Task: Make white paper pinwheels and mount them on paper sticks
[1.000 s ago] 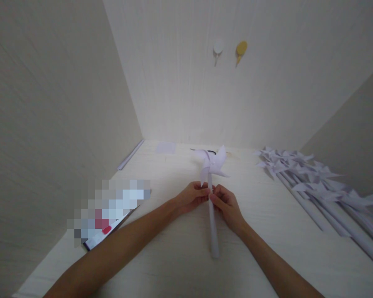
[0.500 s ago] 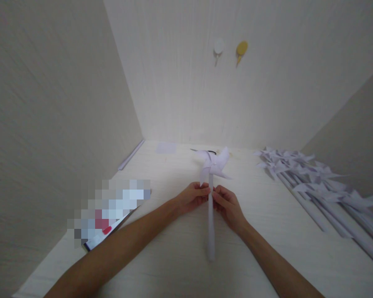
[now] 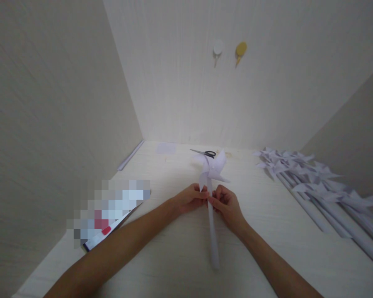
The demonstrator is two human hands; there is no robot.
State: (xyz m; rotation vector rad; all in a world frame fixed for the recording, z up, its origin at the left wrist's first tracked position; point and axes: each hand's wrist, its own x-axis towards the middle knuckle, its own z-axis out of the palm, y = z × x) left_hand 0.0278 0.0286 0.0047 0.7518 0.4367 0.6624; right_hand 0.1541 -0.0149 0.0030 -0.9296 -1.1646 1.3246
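A white paper pinwheel (image 3: 214,169) on a rolled-paper stick is held up over the middle of the table. My left hand (image 3: 195,198) pinches the stick from the left, just below the blades. From the right, my right hand (image 3: 225,203) has its thumb and fingers closed on the same stick at about that height. The stick's lower end points toward me. Black-handled scissors (image 3: 209,154) lie behind the pinwheel, close to the back wall.
Several finished paper pinwheels (image 3: 321,188) lie in a pile on the right. A blurred-out phone or tablet (image 3: 112,221) rests at the left. Along the back left are a rolled paper stick (image 3: 131,155) and a small paper piece (image 3: 166,148). Two hooks (image 3: 241,49) hang on the wall.
The pinwheel has dipped slightly toward me and its stick has tilted, with the lower end moving right. More of the scissors shows behind it. Both hands keep their hold.
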